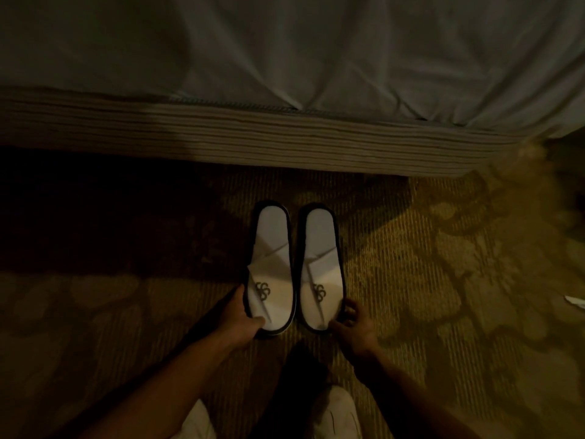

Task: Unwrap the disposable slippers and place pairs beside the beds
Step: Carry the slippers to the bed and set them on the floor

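Two white disposable slippers with dark rims and a dark logo lie side by side on the carpet, heels toward the bed (285,134). My left hand (245,318) grips the toe end of the left slipper (271,267), thumb on top. My right hand (353,324) touches the toe end of the right slipper (321,267), fingers curled at its rim. No wrapper is on either slipper.
The bed's ribbed base runs across the view above the slippers, with rumpled white sheet over it. Patterned brown carpet (443,280) spreads all around. A small white scrap (574,301) lies at the right edge. My light shoe (338,413) is at the bottom.
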The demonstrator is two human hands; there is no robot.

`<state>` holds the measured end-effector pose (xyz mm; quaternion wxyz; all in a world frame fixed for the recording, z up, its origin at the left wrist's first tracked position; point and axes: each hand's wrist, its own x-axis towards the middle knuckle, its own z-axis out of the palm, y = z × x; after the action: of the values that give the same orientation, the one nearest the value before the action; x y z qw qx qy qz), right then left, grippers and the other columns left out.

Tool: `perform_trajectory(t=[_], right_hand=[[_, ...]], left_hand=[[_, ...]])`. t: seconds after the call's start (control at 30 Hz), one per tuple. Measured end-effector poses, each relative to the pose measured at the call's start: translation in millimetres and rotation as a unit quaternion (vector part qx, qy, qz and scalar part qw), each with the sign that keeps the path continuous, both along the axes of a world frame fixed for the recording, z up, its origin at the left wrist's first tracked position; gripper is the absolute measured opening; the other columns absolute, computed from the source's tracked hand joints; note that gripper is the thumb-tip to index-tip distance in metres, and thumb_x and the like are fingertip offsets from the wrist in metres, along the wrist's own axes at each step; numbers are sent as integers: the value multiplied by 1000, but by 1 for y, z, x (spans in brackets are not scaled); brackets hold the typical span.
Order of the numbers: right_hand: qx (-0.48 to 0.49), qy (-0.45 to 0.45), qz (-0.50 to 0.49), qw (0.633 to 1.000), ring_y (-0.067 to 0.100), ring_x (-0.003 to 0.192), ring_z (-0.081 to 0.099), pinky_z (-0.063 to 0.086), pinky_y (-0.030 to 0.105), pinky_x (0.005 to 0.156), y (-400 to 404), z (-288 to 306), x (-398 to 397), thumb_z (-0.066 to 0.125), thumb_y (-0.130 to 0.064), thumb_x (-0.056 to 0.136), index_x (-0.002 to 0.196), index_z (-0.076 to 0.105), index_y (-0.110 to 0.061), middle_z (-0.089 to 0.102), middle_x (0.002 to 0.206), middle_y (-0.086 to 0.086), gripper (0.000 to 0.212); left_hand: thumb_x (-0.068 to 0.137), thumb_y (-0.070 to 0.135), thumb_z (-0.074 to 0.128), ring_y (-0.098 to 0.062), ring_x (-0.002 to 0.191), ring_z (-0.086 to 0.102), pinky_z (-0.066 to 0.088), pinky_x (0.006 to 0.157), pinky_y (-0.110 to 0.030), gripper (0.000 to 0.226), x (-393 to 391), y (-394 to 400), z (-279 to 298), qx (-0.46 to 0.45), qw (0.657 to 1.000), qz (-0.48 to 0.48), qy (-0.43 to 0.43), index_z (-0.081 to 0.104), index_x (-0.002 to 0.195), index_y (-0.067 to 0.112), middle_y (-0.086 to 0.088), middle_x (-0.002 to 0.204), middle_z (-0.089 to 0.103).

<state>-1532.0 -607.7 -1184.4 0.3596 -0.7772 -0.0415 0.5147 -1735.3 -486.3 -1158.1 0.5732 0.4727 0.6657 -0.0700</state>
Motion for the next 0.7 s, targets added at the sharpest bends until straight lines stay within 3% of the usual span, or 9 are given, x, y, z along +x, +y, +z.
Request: perform_trajectory(t=[0.1,0.23,0.37,0.53,0.7], right_hand=[[-33,-11,-29,999,11,83,65,58,19,53,5,-6,0,77,6,82,136,49,-15,66,102,-3,64],[-85,-39,-54,994,22,84,66,59,31,63,9,-15,5,88,3,70,125,59,-7,69,103,10,63],[-94,-33,-65,993,17,74,63,57,31,61,9,-21,8,87,2,72,125,62,-2,63,85,1,58],[-99,-37,-59,993,33,94,68,61,45,79,5,-23,14,83,4,78,123,62,0,69,105,18,50],[-107,-60,-38,992,37,103,68,61,50,89,6,-19,16,85,-1,77,124,64,-2,70,110,18,52]], left_hand=[[87,4,75,-35,146,38,36,118,-46,96,0,0,-1,-3,1000,5,-2,16,162,17,-17,161,36],[88,5,75,-35,146,38,36,118,-45,97,0,0,-2,-9,1000,9,-5,15,163,18,-16,161,36],[89,3,72,-34,147,36,35,119,-46,95,1,3,0,-10,1000,6,-9,15,163,19,-15,162,34],[91,-1,68,-33,148,36,35,119,-48,86,-6,7,-1,1,999,-4,-37,21,161,16,-15,162,34],[90,1,70,-33,141,45,41,115,-48,81,-12,4,-2,12,998,-10,-53,30,159,16,-15,155,45]])
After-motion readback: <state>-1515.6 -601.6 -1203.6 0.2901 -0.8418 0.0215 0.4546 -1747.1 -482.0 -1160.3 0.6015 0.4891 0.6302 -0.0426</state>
